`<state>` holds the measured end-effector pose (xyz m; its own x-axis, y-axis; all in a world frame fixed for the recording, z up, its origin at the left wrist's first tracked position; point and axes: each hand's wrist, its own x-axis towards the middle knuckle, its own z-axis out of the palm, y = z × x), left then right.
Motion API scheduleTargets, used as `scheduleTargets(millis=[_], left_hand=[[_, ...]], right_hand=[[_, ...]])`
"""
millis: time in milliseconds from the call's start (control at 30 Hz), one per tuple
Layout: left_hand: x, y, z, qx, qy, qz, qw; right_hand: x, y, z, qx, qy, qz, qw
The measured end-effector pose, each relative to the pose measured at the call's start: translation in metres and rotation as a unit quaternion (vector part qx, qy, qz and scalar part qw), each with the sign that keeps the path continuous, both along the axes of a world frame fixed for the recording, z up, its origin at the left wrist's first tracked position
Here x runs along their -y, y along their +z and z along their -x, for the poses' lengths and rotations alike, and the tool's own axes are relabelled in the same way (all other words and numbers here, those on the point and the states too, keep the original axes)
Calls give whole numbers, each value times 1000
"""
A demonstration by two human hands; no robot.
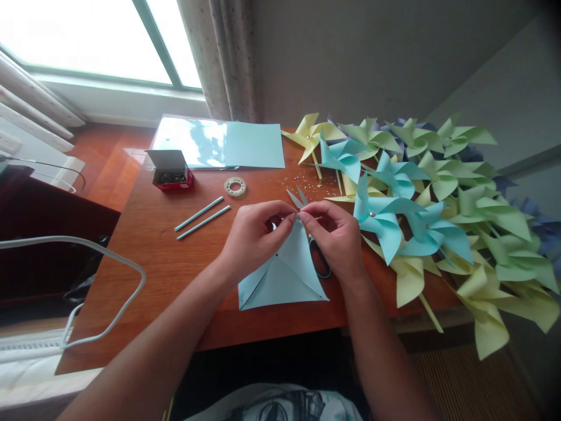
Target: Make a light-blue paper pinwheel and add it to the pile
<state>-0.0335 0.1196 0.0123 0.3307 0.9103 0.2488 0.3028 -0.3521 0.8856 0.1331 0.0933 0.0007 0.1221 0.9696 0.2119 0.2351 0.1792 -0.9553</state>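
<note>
My left hand (260,234) and my right hand (335,240) meet fingertip to fingertip, both closed in a pinch. Between them shows a tiny pale bit, too small to make out. Below lies a light blue paper square (280,280) with slits running in from its corners and a dark dot near its middle; its far part is hidden by the hands. Dark-handled scissors (322,260) lie partly under my right hand, blades pointing away. Left of my left hand lie two light blue paper sticks (199,217).
Several paper pinwheels (394,175) in blue, yellow, green and purple pile up on the right. A tape roll (235,186), an open red box (175,178) of small dark pieces and blue paper sheets (254,143) lie farther back. A white cable (131,263) crosses the left edge.
</note>
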Motion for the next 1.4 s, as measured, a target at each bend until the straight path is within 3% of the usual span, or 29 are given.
scheduleTargets(millis=[367,667,900,1100,1200,1400], left_hand=[[0,1,0,5,-9,5,1000],[-1,0,1,51,-26,91,994],[-2,-1,1,56,-22,95,994],[-3,-4,2,69,-10,94,993],[-2,-4,2,81,-7,97,992],[-1,2,2,96,-4,108,989]], right_hand=[[1,-2,-1,23,24,17,999],[2,0,-1,20,28,15,999],[1,0,0,25,27,19,999],[4,1,-18,89,-53,1,995],[24,2,-29,225,-57,10,973],[63,-7,-29,442,-60,45,894]])
